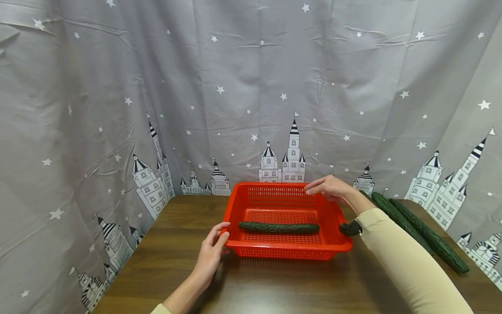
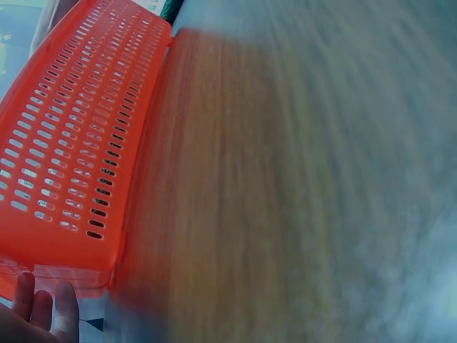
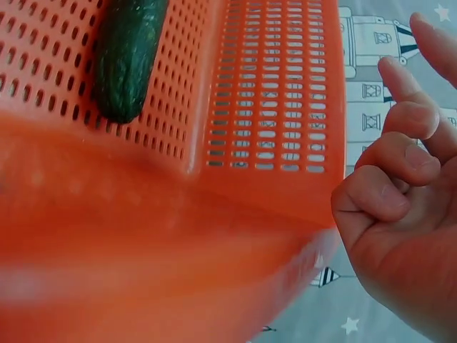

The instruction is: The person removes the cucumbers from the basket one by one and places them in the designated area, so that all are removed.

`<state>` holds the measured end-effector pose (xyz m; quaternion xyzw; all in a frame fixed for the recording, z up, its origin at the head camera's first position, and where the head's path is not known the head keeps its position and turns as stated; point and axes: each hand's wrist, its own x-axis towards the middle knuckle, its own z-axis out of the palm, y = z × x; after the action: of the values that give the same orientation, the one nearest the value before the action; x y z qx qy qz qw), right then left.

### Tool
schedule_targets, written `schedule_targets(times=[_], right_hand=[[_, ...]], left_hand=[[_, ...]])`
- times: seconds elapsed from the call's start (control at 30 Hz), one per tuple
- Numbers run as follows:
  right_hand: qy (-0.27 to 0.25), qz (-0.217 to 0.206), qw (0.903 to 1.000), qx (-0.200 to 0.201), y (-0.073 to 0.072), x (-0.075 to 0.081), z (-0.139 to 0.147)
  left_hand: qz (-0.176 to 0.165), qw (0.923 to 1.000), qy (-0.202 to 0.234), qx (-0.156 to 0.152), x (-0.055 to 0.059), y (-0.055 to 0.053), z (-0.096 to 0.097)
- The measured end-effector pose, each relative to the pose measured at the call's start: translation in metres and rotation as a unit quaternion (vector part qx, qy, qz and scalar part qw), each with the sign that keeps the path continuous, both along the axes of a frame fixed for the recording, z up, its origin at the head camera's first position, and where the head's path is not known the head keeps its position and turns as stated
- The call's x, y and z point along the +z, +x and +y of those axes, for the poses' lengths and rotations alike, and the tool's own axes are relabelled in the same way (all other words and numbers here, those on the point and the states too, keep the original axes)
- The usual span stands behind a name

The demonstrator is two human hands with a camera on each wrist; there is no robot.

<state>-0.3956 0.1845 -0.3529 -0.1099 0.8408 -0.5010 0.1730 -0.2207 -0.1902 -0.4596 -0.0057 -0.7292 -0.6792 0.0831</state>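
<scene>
A red plastic basket [image 1: 288,245] with slotted walls stands on the table, and one dark green cucumber [image 1: 279,227] lies lengthwise on its floor. At the basket's left rim, my left hand [image 1: 211,250] grips the near corner, thumb on top; the left wrist view shows its fingertips [image 2: 66,300] against the basket's end. Over the far right corner is my right hand [image 1: 331,188], holding nothing. Its index finger extends while the other fingers bend loosely, as the right wrist view shows beside the rim. Whether it touches the rim I cannot tell.
Several more cucumbers [image 1: 429,233] lie side by side on the table's right, partly behind my right sleeve [image 1: 408,261]. The brown wooden table [image 1: 176,231] extends left of and in front of the basket. A grey curtain [image 1: 235,87] with castles hangs behind.
</scene>
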Motion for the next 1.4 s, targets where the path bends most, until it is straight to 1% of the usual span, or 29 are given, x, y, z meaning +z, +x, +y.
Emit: schedule_targets(times=[0.17,0.4,0.47,0.6,0.7,0.87,1.07,1.17,1.3,1.4], right_hand=[[0.002,-0.010,0.9999,0.006,-0.005,-0.004,-0.013],[-0.009,-0.034,0.9992,0.022,-0.008,-0.017,-0.026],[-0.010,-0.041,0.9989,0.018,-0.008,-0.021,-0.029],[-0.004,-0.039,0.9989,0.026,-0.008,-0.027,-0.035],[0.009,-0.036,0.9987,0.034,-0.008,-0.033,-0.040],[0.029,-0.048,0.9973,0.048,-0.007,-0.043,-0.049],[0.044,-0.049,0.9954,0.069,-0.006,-0.046,-0.052],[0.055,-0.047,0.9947,0.073,-0.005,-0.049,-0.053],[0.080,-0.035,0.9930,0.079,-0.006,-0.054,-0.055],[0.092,-0.037,0.9919,0.080,-0.005,-0.059,-0.057]], left_hand=[[0.003,1.0000,0.002,0.001,-0.001,0.000,0.000],[0.014,0.9999,0.002,0.000,-0.002,-0.001,0.000],[0.015,0.9999,0.003,-0.001,-0.002,-0.001,0.000],[0.017,0.9999,0.003,-0.002,-0.001,-0.001,0.001],[0.018,0.9998,0.002,-0.001,-0.001,-0.001,0.001],[0.013,0.9999,0.003,0.001,-0.002,-0.001,0.001],[0.017,0.9998,0.005,0.004,-0.001,-0.001,0.002],[0.015,0.9999,0.005,0.005,-0.001,-0.001,0.002],[0.011,0.9999,0.006,0.004,-0.001,-0.001,0.003],[0.008,0.9999,0.007,0.007,-0.001,-0.001,0.003]])
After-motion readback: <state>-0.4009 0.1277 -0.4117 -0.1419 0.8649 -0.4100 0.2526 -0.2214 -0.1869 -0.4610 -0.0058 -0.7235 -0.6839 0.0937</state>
